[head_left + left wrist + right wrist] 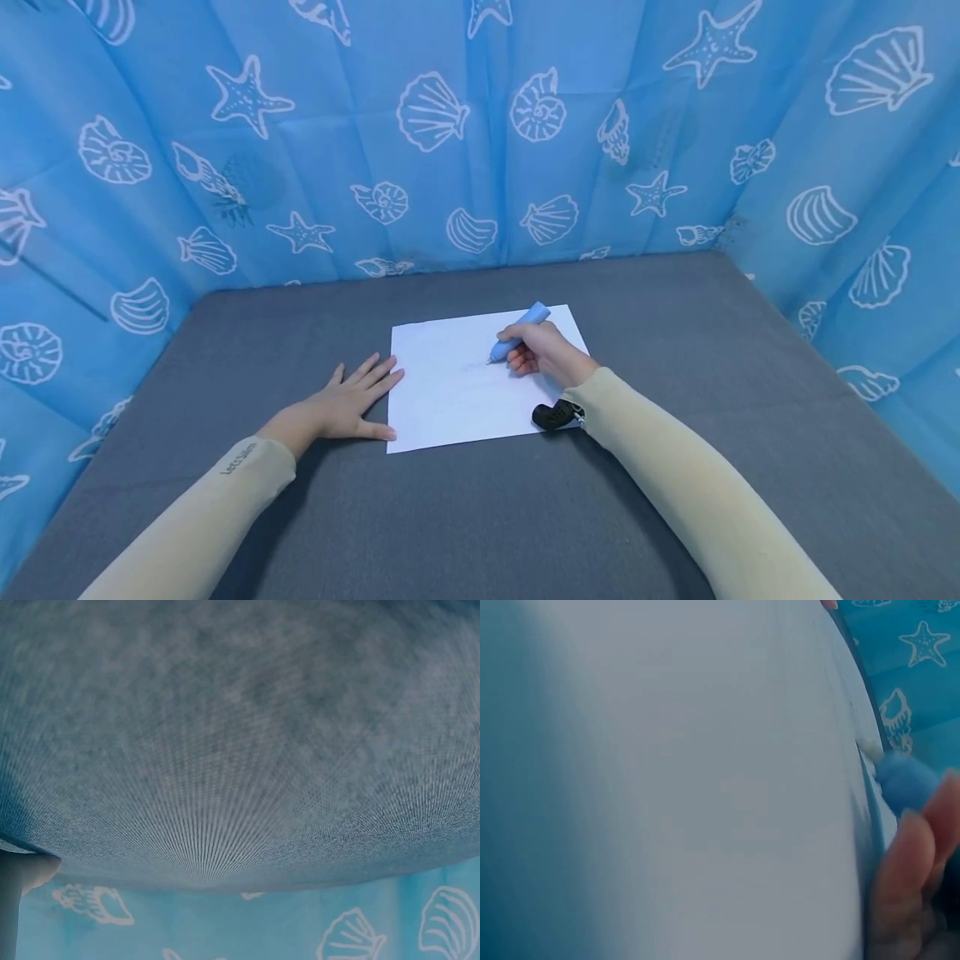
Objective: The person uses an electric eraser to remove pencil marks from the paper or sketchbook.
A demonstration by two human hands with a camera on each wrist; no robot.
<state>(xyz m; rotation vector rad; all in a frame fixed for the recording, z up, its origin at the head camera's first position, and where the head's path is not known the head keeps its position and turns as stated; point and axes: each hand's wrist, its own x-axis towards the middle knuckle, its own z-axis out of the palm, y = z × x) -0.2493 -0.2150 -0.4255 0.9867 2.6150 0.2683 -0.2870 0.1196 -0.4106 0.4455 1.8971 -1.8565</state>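
A white sheet of paper (457, 408) lies flat on the grey cloth. My right hand (551, 352) pinches a chunky light blue pen-shaped tool (536, 314), tilted with its narrow tip down at the paper. A faint grey smudge shows beside the tip. In the right wrist view the blue tool (906, 781) has a thin pale tip, blurred, with fingers (909, 859) around its body. My left hand (343, 408) rests with fingers spread, their ends on the paper's left edge. Only a bit of that hand shows in the left wrist view.
Grey cloth (465, 525) covers the table. A blue curtain (315, 167) with white shells and starfish stands behind and at both sides. A black wrist device (553, 415) sticks out from my right sleeve over the paper's lower right corner.
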